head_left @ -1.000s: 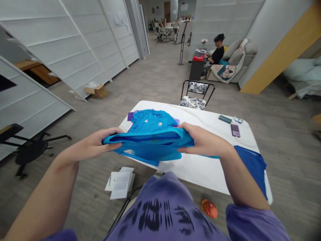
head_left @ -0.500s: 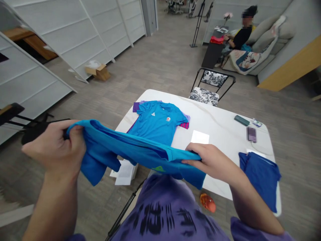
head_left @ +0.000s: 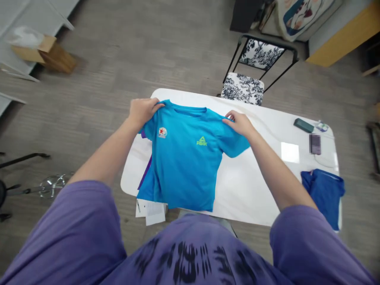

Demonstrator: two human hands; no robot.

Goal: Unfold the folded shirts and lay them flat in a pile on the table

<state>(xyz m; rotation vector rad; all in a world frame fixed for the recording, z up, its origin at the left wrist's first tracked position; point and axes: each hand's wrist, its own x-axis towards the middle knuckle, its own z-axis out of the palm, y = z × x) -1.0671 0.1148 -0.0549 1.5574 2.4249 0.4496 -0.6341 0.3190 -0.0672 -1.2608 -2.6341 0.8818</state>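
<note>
A bright blue T-shirt [head_left: 187, 166] with a round badge and a green logo is spread over the left part of the white table [head_left: 249, 194], collar toward the far edge. My left hand [head_left: 144, 112] pinches its left shoulder, and my right hand [head_left: 240, 122] pinches the other shoulder near the sleeve. Beneath it, purple fabric [head_left: 144, 173] peeks out along the left side. The blue shirt seen lying there earlier is mostly or wholly covered.
Dark blue folded clothing [head_left: 325, 194] lies at the table's right end. Beyond it are a phone [head_left: 315, 144] and a dark green case [head_left: 303, 125]. A patterned chair [head_left: 243, 88] stands past the far edge; a cardboard box [head_left: 50, 55] is on the floor.
Both hands have moved forward over the table, carrying the shirt from in front of my body. It now hangs open and flat over the stacked shirts. My view has tilted down.
</note>
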